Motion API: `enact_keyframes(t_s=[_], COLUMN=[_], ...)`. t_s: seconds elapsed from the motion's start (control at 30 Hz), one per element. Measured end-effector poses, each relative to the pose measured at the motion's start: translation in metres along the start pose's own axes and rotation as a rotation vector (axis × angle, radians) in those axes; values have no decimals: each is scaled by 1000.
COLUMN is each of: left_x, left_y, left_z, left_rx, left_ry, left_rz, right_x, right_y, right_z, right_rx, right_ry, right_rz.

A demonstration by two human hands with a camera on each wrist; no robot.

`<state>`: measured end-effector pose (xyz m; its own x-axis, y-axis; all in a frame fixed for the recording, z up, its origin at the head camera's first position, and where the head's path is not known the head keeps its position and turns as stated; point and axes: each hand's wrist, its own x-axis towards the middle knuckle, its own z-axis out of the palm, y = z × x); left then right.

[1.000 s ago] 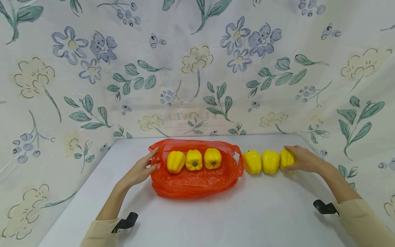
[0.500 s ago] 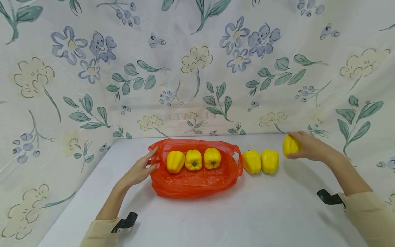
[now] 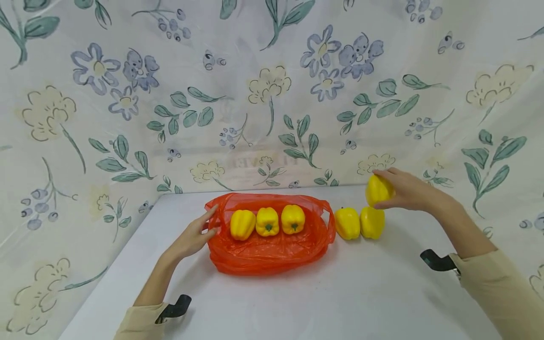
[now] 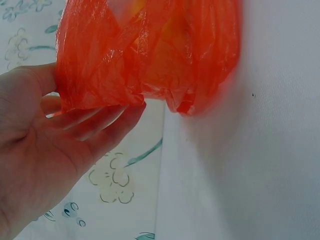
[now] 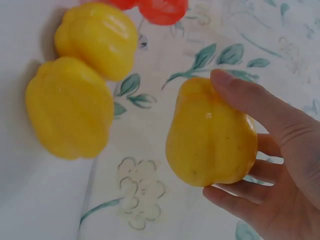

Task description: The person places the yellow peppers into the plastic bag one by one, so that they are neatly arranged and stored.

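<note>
My right hand (image 3: 405, 189) grips a yellow bell pepper (image 3: 378, 191) between thumb and fingers, raised off the table. In the right wrist view the held pepper (image 5: 212, 135) tilts, thumb along its upper side and fingertips beneath. Below it stand two more yellow peppers (image 3: 347, 223) in a row. Three yellow peppers (image 3: 267, 222) sit in an open red plastic bag (image 3: 269, 259). My left hand (image 3: 193, 236) rests on the bag's left end with fingers and thumb spread. In the left wrist view its fingers (image 4: 112, 129) lie fairly straight against the thin plastic, which partly covers them.
The white table (image 3: 340, 297) has its back edge just behind the bag. A flowered cloth (image 3: 263, 104) hangs behind it and at both sides. Black mounts (image 3: 437, 260) project from both sleeves.
My right hand has lifted the rightmost pepper from the row, then moved it up and left, over the neighbouring pepper. The left hand and the bag have stayed put.
</note>
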<state>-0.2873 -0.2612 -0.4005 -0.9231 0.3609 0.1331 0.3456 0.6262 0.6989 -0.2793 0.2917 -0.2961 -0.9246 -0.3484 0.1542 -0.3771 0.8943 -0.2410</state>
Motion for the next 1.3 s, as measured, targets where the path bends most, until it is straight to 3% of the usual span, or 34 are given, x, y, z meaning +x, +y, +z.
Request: enact_keyframes(t_s=[0.57, 1.3], left_x=[-2, -3], left_y=[6, 5], left_z=[1, -2], left_rx=[-19, -21], left_ry=[5, 6], left_rz=[-10, 2], right_x=[33, 67], right_y=[-59, -138], right_z=[14, 35], right_rx=[33, 114], right_ry=[-66, -106], right_rz=[-76, -237])
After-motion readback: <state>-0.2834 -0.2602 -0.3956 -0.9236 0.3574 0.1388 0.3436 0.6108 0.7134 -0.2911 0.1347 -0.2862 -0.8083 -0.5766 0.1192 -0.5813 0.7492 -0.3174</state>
